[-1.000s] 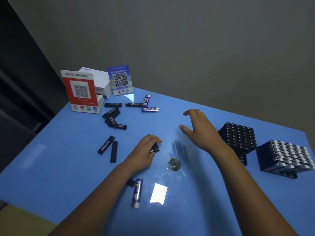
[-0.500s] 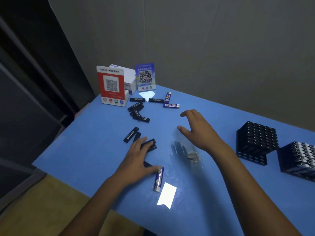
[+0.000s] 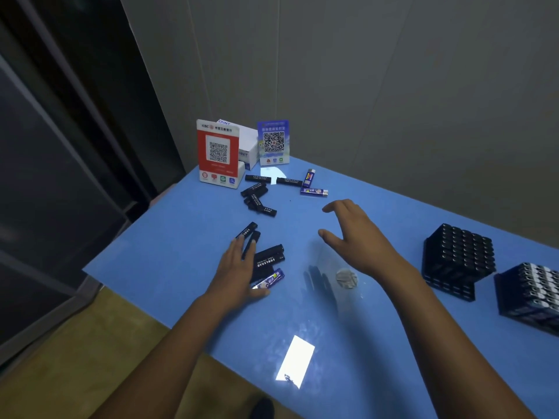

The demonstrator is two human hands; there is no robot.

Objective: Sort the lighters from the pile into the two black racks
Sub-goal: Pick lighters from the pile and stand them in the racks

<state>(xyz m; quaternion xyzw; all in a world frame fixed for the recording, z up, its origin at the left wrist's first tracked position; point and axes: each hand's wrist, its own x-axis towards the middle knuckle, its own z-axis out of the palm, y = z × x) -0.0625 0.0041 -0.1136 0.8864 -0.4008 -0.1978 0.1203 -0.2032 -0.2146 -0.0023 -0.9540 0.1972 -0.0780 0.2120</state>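
- The left hand point(image 3: 239, 273) is lying flat at centre-left of the frame, its fingers point(image 3: 239, 247) stretched straight and resting on a small cluster of black lighters point(image 3: 269, 257), gripping nothing.
- A purple lighter point(image 3: 270, 279) is lying just right of that hand's thumb, touching the black ones.
- Two more black lighters point(image 3: 248, 232) are sitting just above the left fingertips, tilted toward the upper right.
- The right hand point(image 3: 354, 237) is hovering at centre frame, fingers point(image 3: 335, 205) spread and loosely bent, thumb apart, holding nothing; I cannot tell whether it is touching the surface point(image 3: 181, 267).
- A small round silvery patch point(image 3: 346, 278) is showing on the blue surface below the right wrist.
- Further up the frame, a loose pile of black lighters point(image 3: 257, 196) is lying near the QR signs, with two blue lighters point(image 3: 311, 186) just to its right.
- A red QR code stand point(image 3: 217, 152) and a blue QR code stand point(image 3: 273, 143) are standing upright at upper centre, with a white box point(image 3: 246, 143) between and behind them.
- At the right edge, two black racks are sitting side by side: the nearer-centre rack point(image 3: 459, 252) is showing dark lighter tops, and the far-right rack point(image 3: 532, 294) is showing silvery tops and is running out of frame.
- A bright rectangular light reflection point(image 3: 295, 361) is glaring on the surface at lower centre.
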